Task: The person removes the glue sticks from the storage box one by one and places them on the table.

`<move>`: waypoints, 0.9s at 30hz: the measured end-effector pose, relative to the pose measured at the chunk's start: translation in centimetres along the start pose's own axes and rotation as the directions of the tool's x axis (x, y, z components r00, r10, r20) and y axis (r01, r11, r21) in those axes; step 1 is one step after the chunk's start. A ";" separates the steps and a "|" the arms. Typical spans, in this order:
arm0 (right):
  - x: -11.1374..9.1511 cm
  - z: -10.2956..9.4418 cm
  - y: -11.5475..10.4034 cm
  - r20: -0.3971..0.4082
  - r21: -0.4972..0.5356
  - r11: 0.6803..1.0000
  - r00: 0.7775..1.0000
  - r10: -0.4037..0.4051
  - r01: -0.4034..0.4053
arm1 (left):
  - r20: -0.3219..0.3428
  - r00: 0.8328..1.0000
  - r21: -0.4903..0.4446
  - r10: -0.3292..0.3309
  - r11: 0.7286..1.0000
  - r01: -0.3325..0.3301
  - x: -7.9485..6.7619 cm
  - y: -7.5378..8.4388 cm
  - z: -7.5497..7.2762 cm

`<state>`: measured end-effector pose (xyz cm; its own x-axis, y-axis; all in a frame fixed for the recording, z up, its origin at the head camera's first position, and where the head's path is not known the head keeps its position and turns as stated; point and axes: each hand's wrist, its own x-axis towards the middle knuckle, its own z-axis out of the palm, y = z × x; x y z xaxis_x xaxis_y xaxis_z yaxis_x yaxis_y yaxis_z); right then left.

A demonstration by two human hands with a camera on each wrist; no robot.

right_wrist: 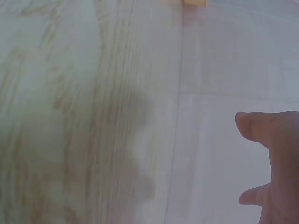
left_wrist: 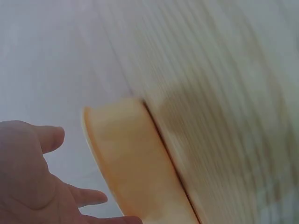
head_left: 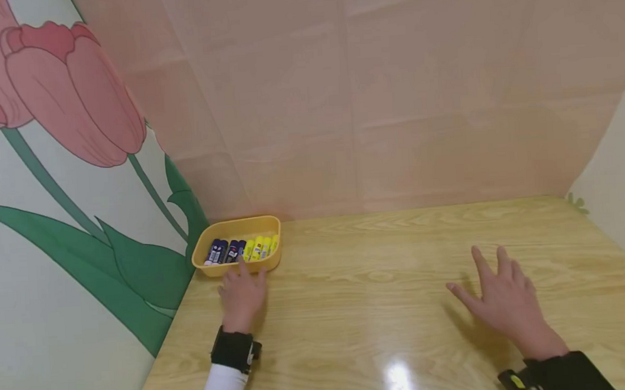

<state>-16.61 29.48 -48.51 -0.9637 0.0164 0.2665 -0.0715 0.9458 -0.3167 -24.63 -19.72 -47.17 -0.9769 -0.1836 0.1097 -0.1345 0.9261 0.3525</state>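
A yellow plastic bin (head_left: 247,226) stands at the back left of the table, with several dark blue glue sticks (head_left: 233,251) and several yellow ones (head_left: 258,249) lying side by side in it. At its near side is my left hand (head_left: 242,297), fingers spread and extended toward the rim. In the left wrist view this hand (left_wrist: 28,179) has its fingertips close beside the bin's wall (left_wrist: 135,163); contact cannot be made out. Over the right part of the table hovers my right hand (head_left: 506,302), fingers apart, holding nothing.
The wood-grain table (head_left: 360,287) meets a pinkish covered wall (head_left: 341,128) at the back. A side panel with printed tulips (head_left: 74,95) borders the left, close to the bin. Another pale panel (head_left: 621,173) stands at the right.
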 end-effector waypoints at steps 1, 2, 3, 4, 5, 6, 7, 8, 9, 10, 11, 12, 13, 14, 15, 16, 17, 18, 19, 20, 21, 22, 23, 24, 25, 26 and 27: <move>0.0 0.0 0.0 0.004 0.002 1.000 1.000 0.003 -0.003 | -0.008 1.000 -0.002 -0.012 1.000 0.012 0.2 -0.3 -0.1; 0.1 -0.1 0.1 0.005 0.002 1.000 1.000 0.003 -0.003 | -0.021 0.999 -0.010 -0.024 1.000 0.024 0.4 -0.6 -0.2; 0.1 -0.1 0.1 0.007 0.000 1.000 1.000 0.003 -0.003 | -0.031 0.999 -0.020 -0.039 0.999 0.038 0.6 -1.0 -0.3; 0.2 -0.2 0.1 0.011 -0.001 1.000 1.000 0.006 -0.006 | -0.037 0.998 -0.036 -0.057 0.998 0.055 0.8 -1.3 -0.4; 0.2 -0.2 0.1 0.015 -0.002 1.000 1.000 0.008 -0.008 | -0.041 0.996 -0.054 -0.076 0.996 0.074 0.9 -1.5 -0.5; 0.3 -0.3 0.1 0.017 -0.002 1.000 1.000 0.011 -0.011 | -0.047 0.995 -0.074 -0.093 0.993 0.090 1.0 -1.8 -0.7; 0.3 -0.3 0.0 0.023 -0.003 1.000 1.000 0.015 -0.015 | -0.054 0.992 -0.091 -0.113 0.990 0.107 1.2 -2.0 -0.9; 0.4 -0.4 0.0 0.028 -0.005 1.000 0.999 0.021 -0.020 | -0.058 0.990 -0.100 -0.131 0.987 0.125 1.3 -2.2 -1.1; 0.5 -0.5 0.1 0.037 -0.004 1.000 0.999 0.027 -0.027 | -0.058 0.987 -0.104 -0.152 0.984 0.145 1.5 -2.3 -1.3; 0.6 -0.5 0.1 0.042 -0.002 1.000 0.999 0.032 -0.031 | -0.065 0.983 -0.109 -0.170 0.981 0.163 1.6 -2.5 -1.4; 0.6 -0.6 0.1 0.045 -0.002 0.999 0.998 0.034 -0.034 | -0.079 0.979 -0.110 -0.188 0.978 0.179 1.7 -2.6 -1.6; 0.7 -0.6 0.1 0.046 -0.004 0.999 0.998 0.034 -0.034 | -0.096 0.974 -0.109 -0.203 0.975 0.192 1.9 -2.8 -1.7; 0.8 -0.7 0.2 0.053 -0.006 0.999 0.998 0.037 -0.037 | -0.115 0.970 -0.106 -0.216 0.973 0.204 2.1 -2.9 -1.8; 0.8 -0.8 0.2 0.052 -0.007 0.999 0.998 0.037 -0.037 | -0.134 0.965 -0.102 -0.227 0.971 0.215 2.2 -3.0 -1.8; 0.9 -0.8 0.2 0.050 -0.008 0.999 0.998 0.038 -0.038 | -0.153 0.959 -0.100 -0.239 0.969 0.226 2.4 -3.1 -1.8; 0.9 -0.9 0.2 0.052 -0.008 0.999 0.998 0.041 -0.041 | -0.174 0.953 -0.099 -0.248 0.967 0.234 2.6 -3.2 -1.8; 0.9 -1.0 0.2 0.056 -0.009 0.999 0.997 0.045 -0.044 | -0.190 0.947 -0.097 -0.258 0.965 0.244 2.8 -3.2 -1.8; 0.8 -1.1 0.3 0.066 -0.010 0.999 0.997 0.050 -0.049 | -0.211 0.942 -0.088 -0.262 0.964 0.249 3.1 -3.4 -1.8; 0.8 -1.1 0.3 0.072 -0.010 0.999 0.996 0.053 -0.053 | -0.227 0.936 -0.083 -0.270 0.963 0.257 3.3 -3.5 -1.7; 0.8 -1.1 0.3 0.075 -0.008 0.999 0.996 0.055 -0.054 | -0.238 0.930 -0.087 -0.279 0.960 0.266 3.6 -3.7 -1.6; 0.7 -1.1 0.4 0.082 -0.008 0.998 0.995 0.056 -0.055 | -0.242 0.926 -0.091 -0.291 0.957 0.277 3.8 -4.0 -1.6; 0.7 -1.1 0.4 0.087 -0.006 0.998 0.995 0.055 -0.055 | -0.248 0.921 -0.091 -0.302 0.953 0.288 4.0 -4.2 -1.6; 0.7 -1.1 0.4 0.087 -0.005 0.999 0.995 0.052 -0.052 | -0.255 0.916 -0.093 -0.310 0.951 0.296 4.2 -4.5 -1.6; 0.7 -1.0 0.5 0.087 -0.003 0.999 0.995 0.051 -0.051 | -0.260 0.912 -0.094 -0.317 0.949 0.303 4.3 -4.8 -1.6; 0.6 -0.9 0.5 0.077 0.000 0.999 0.996 0.048 -0.048 | -0.255 0.912 -0.098 -0.323 0.946 0.308 4.5 -5.0 -1.6; 0.6 -0.9 0.5 0.073 0.002 0.999 0.996 0.048 -0.049 | -0.255 0.910 -0.101 -0.326 0.945 0.310 4.6 -5.2 -1.7; 0.6 -1.0 0.5 0.066 0.005 0.999 0.997 0.049 -0.050 | -0.259 0.909 -0.096 -0.325 0.946 0.311 4.7 -5.4 -1.6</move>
<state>-16.97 30.24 -47.62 -0.9809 0.0416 0.1902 -0.0248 0.9423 -0.3340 -28.20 -26.11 -47.03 -0.8016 -0.5535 0.2259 -0.4149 0.7871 0.4565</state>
